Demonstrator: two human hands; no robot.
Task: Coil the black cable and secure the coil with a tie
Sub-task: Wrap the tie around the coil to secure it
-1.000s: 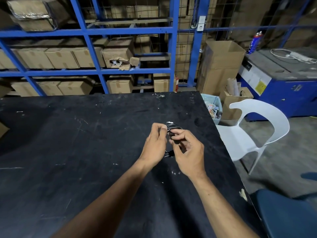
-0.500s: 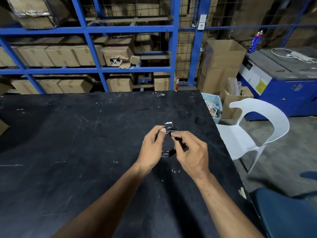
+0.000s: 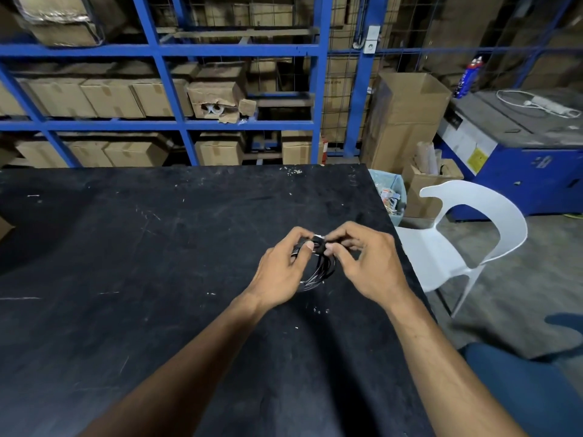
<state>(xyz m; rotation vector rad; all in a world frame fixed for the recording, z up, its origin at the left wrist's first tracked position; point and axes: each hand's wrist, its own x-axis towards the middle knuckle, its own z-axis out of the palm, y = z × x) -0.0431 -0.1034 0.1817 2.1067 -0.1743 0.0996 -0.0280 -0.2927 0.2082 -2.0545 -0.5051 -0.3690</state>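
Note:
A small coil of black cable (image 3: 320, 272) hangs between my two hands over the right part of the black table (image 3: 142, 247). My left hand (image 3: 282, 269) pinches the top of the coil from the left with thumb and forefinger. Pinching the same spot from the right is my right hand (image 3: 367, 266). A small pale tie or tag (image 3: 318, 237) shows at the top of the coil between the fingertips. The lower loops of the coil show below the fingers; its upper part is hidden by them.
The table's right edge (image 3: 407, 266) runs close beside my right hand. A white plastic chair (image 3: 467, 241) stands right of the table, a bin (image 3: 389, 193) and cardboard boxes behind it. Blue racking (image 3: 164, 124) with cartons lines the far side.
Both hands have shifted slightly right and apart. The coil has turned so its loops hang lower between them, and the fingertips now meet at the pale tie on top.

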